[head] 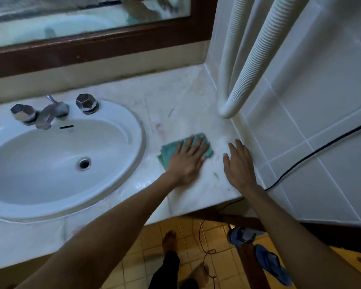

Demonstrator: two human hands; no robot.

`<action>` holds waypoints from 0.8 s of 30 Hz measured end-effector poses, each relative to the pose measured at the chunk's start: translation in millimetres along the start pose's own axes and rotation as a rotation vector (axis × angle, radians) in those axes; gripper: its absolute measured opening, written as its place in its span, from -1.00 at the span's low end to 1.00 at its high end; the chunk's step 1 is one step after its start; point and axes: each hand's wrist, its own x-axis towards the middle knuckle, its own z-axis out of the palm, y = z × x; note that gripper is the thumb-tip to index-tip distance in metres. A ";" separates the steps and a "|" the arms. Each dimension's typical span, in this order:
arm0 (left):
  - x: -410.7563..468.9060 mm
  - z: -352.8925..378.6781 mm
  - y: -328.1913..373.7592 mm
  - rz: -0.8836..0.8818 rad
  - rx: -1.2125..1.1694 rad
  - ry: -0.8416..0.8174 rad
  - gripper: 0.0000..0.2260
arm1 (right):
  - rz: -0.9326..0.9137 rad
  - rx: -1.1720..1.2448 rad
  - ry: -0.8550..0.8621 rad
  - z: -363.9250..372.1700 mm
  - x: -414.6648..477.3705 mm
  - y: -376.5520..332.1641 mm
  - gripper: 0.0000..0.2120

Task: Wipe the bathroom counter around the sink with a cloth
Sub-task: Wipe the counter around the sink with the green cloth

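A teal cloth (pixel 168 152) lies flat on the pale marble counter (pixel 181 105), just right of the white oval sink (pixel 56 159). My left hand (pixel 189 161) presses down on the cloth with its fingers spread, covering most of it. My right hand (pixel 239 165) rests flat on the bare counter to the right of the cloth, near the tiled side wall, holding nothing. Faint reddish and greenish marks show on the counter behind the cloth.
A chrome tap (pixel 51 112) with two knobs sits at the sink's back. Two white ribbed hoses (pixel 244 65) hang down to the counter's right corner. A black cable (pixel 313 153) runs along the tiled wall. Blue sandals (pixel 267 261) and my bare feet are on the floor below.
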 end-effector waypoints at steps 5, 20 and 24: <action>-5.4 -16.6 -71.5 -0.031 0.079 0.045 -0.51 | 0.026 -0.012 0.022 7.0 22.8 -9.8 -0.59; 32.8 -36.0 -101.0 0.025 0.049 0.026 -0.51 | -0.048 0.010 0.030 34.5 28.8 -46.3 -0.50; 99.7 -57.2 -114.5 -0.214 -0.006 0.065 -0.51 | -0.063 0.002 0.054 40.4 34.1 -46.8 -0.50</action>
